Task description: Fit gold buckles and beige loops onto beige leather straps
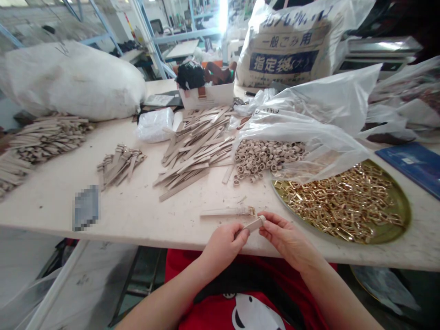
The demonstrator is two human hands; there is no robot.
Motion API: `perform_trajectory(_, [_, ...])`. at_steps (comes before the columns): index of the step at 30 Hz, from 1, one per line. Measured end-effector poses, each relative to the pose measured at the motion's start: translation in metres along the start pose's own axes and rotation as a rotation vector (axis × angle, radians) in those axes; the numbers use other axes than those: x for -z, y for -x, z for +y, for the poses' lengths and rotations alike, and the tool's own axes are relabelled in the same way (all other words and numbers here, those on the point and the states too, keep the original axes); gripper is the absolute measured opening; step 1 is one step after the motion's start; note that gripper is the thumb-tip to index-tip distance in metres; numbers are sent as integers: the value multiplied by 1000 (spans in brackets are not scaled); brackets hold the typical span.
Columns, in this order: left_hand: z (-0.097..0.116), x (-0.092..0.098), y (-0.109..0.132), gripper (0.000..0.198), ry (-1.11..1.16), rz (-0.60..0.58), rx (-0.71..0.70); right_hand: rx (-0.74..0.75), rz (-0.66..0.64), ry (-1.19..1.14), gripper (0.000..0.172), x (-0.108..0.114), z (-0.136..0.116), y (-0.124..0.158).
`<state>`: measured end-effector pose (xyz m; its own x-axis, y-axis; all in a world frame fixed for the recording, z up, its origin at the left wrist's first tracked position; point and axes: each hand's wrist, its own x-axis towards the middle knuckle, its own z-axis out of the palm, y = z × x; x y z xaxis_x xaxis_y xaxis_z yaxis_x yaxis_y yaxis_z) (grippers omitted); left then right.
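My left hand (pixel 223 245) is closed on a beige strap (pixel 253 225) just above the table's front edge. At the strap's other end, the fingers of my right hand (pixel 288 240) pinch a small beige loop (pixel 262 218) that appears to sit around it. Just beyond my hands lies a pale strap (pixel 223 212) with a gold buckle (pixel 252 211) at its right end. To the right, a round tray (pixel 405 220) holds many gold buckles (pixel 343 206). Loose beige loops (pixel 252 158) spill from a clear plastic bag (pixel 309 123) farther back.
Flat beige straps (pixel 195 156) are heaped mid-table, with a smaller bundle of buckled straps (pixel 120 165) to their left. More straps (pixel 51 135) are stacked far left near a big white sack (pixel 75 78). A white box (pixel 209 95) stands behind; a blue folder (pixel 415 167) lies right.
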<state>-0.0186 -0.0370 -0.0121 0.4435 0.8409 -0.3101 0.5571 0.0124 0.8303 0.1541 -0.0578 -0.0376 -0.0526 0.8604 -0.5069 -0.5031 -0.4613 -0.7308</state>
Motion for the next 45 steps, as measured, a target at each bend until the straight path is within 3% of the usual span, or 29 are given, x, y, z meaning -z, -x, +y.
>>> perform_trajectory(6, [7, 8, 1, 25, -125, -16, -17, 178, 20, 318, 26, -2, 2, 3])
perform_trajectory(11, [10, 10, 1, 25, -113, -24, -31, 183, 16, 345, 31, -7, 0, 7])
perform_trajectory(16, [10, 10, 3, 25, -17, -11, 2, 300, 64, 394, 30, -13, -1, 11])
perform_trajectory(23, [15, -4, 5, 30, 20, 54, -21, 293, 131, 281, 28, -13, 14, 11])
perform_trajectory(27, [10, -9, 6, 21, 202, -93, 22, 308, 144, 302, 26, -11, 16, 10])
perform_trajectory(30, [7, -7, 7, 42, 435, -277, 86, 301, 179, 301, 26, -16, 16, 9])
perform_trajectory(32, [8, -6, 7, 47, 487, -268, 79, 290, 128, 278, 26, -23, 21, 7])
perform_trajectory(35, [9, -3, 6, 47, 507, -155, 40, 327, 11, 314, 25, -27, 25, 3])
perform_trajectory(37, [8, 1, 4, 48, 561, -140, 34, 399, -41, 496, 28, -17, 16, -4])
perform_trajectory(39, [6, 5, -1, 41, 611, -115, 50, 500, -18, 834, 32, 1, -5, -16])
perform_trajectory(42, [4, 8, -9, 28, 665, -25, 105, 674, 274, 1448, 21, 29, -47, -43])
perform_trajectory(45, [7, 3, -16, 22, 712, 7, 122, 605, 324, 1931, 20, 38, -76, -71])
